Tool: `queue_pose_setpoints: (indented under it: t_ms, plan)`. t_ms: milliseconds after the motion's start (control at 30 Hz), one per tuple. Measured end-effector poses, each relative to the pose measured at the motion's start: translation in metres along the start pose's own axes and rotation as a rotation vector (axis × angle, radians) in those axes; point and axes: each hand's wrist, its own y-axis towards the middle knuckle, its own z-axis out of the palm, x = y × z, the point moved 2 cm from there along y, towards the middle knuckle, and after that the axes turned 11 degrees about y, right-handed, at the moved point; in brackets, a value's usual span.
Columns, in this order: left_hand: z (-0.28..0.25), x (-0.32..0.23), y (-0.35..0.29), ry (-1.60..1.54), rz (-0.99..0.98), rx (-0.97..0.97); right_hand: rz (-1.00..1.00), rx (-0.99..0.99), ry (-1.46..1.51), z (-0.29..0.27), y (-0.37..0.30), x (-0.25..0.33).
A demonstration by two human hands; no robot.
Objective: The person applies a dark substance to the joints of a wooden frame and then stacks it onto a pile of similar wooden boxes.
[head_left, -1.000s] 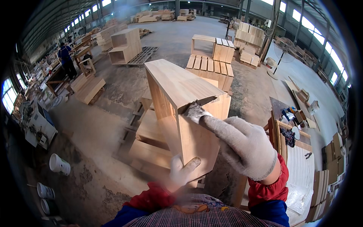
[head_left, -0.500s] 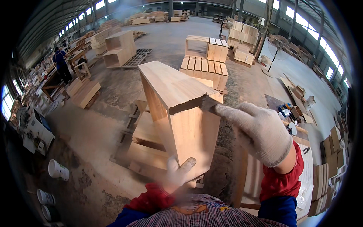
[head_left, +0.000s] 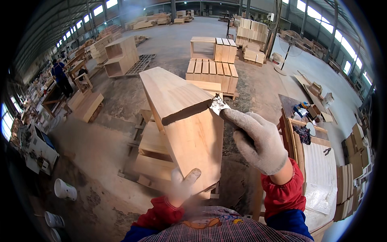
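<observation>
A pale wooden box (head_left: 195, 147) stands tilted before me on other wooden pieces (head_left: 155, 165). Along the edge between its top and near face runs a dark brown strip, which looks like filler paste (head_left: 186, 112). My right hand (head_left: 262, 141), in a whitish knit glove, is closed round a putty knife (head_left: 218, 104); brown paste smears the metal blade, which touches the strip's right end. The knife's handle is mostly hidden in the glove. My gloved left hand (head_left: 182, 186) grips the box's lower near edge, thumb flat against the face and fingers hidden.
Slatted wooden crates (head_left: 212, 72) stand beyond the box. To my right is a workbench (head_left: 318, 169) with plastic sheeting, a dark rag (head_left: 303, 134) and pliers (head_left: 327, 151). White buckets (head_left: 65, 189) sit on the floor at left. Another person (head_left: 61, 77) stands far left.
My right hand and the putty knife have shifted left and down, and the blade now shows its paste-smeared face. The box appears slightly lower and further left; my left hand keeps its grip.
</observation>
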Motion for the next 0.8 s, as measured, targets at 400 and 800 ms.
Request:
queue_pose_setpoints:
  t_ms: [400, 800]
  plan:
    - [-0.010, 0.007, -0.004, -0.022, -0.004, 0.062, -0.088, 0.147, -0.163, -0.009, 0.002, 0.020]
    - [-0.013, 0.009, -0.003, -0.004, 0.007, 0.096, -0.063, 0.067, -0.202, -0.033, 0.013, 0.020]
